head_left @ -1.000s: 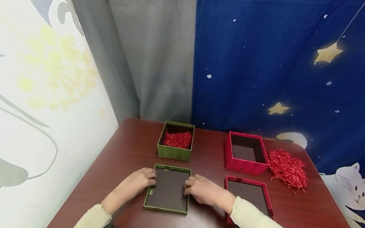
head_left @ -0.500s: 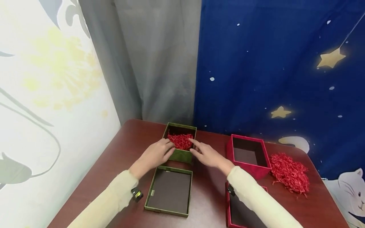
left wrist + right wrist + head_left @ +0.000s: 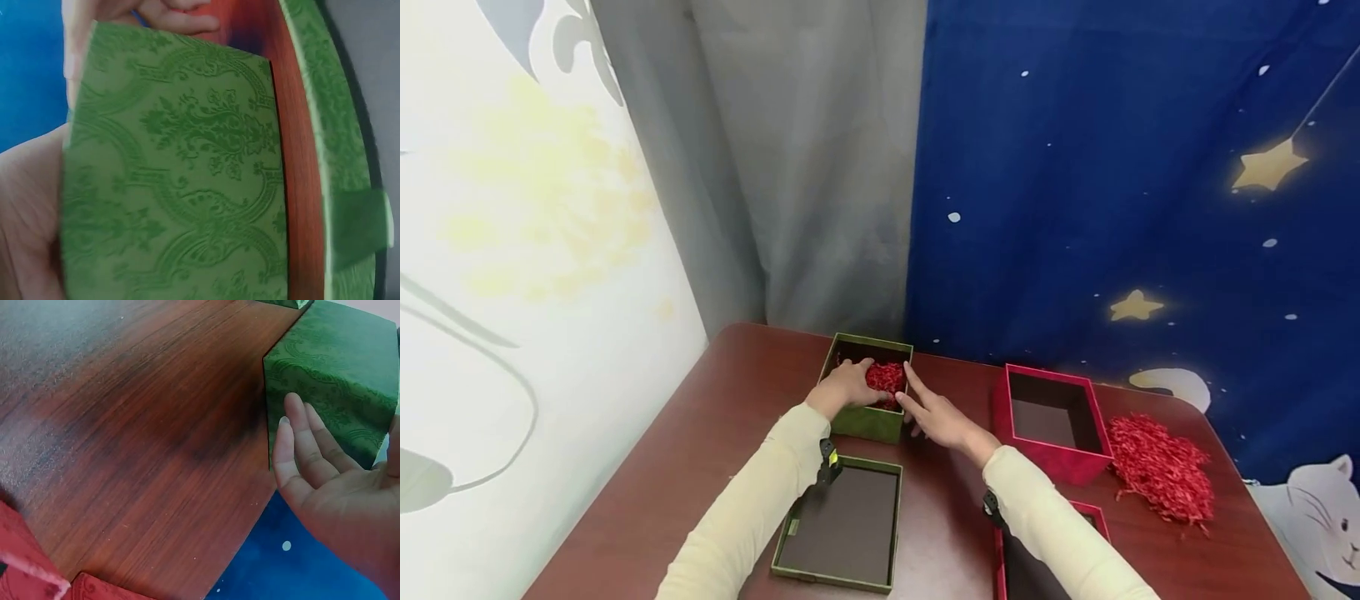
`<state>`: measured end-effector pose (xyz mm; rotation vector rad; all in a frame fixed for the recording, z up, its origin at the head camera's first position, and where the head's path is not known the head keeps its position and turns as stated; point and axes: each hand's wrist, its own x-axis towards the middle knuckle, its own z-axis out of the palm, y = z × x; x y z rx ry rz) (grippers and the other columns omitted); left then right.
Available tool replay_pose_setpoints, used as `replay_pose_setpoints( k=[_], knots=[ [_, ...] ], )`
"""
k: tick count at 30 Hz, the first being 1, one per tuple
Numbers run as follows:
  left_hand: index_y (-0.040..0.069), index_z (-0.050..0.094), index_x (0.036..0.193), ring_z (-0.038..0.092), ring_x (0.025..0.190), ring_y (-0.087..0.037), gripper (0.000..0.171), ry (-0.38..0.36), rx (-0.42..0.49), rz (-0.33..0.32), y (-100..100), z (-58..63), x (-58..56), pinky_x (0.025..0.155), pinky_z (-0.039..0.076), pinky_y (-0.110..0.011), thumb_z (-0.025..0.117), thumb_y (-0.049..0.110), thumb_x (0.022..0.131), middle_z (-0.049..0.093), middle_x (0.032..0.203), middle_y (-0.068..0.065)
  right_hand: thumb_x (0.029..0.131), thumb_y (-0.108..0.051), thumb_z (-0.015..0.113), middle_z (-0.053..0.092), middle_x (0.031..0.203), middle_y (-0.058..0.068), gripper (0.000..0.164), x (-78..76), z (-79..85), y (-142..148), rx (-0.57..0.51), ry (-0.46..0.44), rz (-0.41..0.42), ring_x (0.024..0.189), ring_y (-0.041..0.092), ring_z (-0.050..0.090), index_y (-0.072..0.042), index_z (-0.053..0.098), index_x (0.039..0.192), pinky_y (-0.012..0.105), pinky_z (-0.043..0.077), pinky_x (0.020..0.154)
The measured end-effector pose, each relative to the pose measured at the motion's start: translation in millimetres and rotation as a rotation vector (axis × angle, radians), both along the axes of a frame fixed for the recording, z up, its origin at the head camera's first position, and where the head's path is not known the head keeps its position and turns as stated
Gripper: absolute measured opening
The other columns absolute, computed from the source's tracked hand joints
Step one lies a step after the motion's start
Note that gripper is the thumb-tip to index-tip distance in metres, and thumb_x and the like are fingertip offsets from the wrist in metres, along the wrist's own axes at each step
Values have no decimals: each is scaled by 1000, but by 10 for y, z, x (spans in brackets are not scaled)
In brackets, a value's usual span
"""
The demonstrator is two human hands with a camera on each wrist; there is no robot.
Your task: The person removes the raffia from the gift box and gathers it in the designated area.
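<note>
A green patterned box (image 3: 868,423) stands at the back of the table with red shredded paper (image 3: 886,378) inside. My left hand (image 3: 848,388) reaches over its front left rim into the box, thumb and index finger spread above the paper; its other fingers are partly hidden. In the left wrist view the green box wall covers part of that hand. Outside the box's right wall is my right hand (image 3: 942,419), fingers extended, thumb near the front right corner. In the right wrist view those fingers (image 3: 309,440) lie against or close to the wall.
In front of the box lies a green lid (image 3: 842,525), inside up. To the right are a red box (image 3: 1060,454), a red lid (image 3: 1093,518) partly under the right sleeve, and a heap of red shredded paper (image 3: 1161,467). Curtains (image 3: 835,208) hang behind the table.
Both hands have left the green lid and moved forward to the green box. The left hand has gone in over the paper; the right has shifted to the box's right side.
</note>
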<state>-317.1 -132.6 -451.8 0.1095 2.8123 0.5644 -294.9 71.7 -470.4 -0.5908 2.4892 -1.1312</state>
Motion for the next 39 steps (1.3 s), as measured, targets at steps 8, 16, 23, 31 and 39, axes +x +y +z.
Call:
replay_pose_setpoints(
  k=[8,16,23,31,39],
  knots=[
    [17,46,157,45,137,-51,84,-15,-40,-46,121,-103,-119,104,47,-62,83,44,87,42,154,-26,113,-42,39,71,89,14,72,-10,0,0,-5,-12,32,76,30,72,-19,-1,168,38,57,70],
    [11,58,148,55,130,-43,68,44,-90,-72,124,-177,-181,103,51,-52,86,14,86,57,143,-22,113,-39,38,68,86,18,71,28,36,-45,-23,-14,58,75,33,71,-17,-1,168,39,57,71],
    [4,64,140,65,119,-34,54,85,35,-61,74,-103,-194,96,56,-44,81,6,89,66,134,-18,113,-39,38,68,86,17,71,28,68,-6,-11,-17,50,76,33,71,-17,-1,168,40,57,74],
    [-3,65,134,63,122,-42,50,368,181,-62,-277,421,-188,104,51,-50,81,9,88,67,131,-25,113,-42,38,68,87,16,72,16,78,22,-6,-24,30,77,34,71,-19,-2,168,40,57,72],
    [-8,58,139,68,102,-43,53,509,239,114,-1073,680,67,97,53,-56,76,5,91,64,129,-31,113,-39,39,67,87,17,72,33,77,4,-20,-16,59,79,37,71,-16,-3,167,40,56,73]
  ],
)
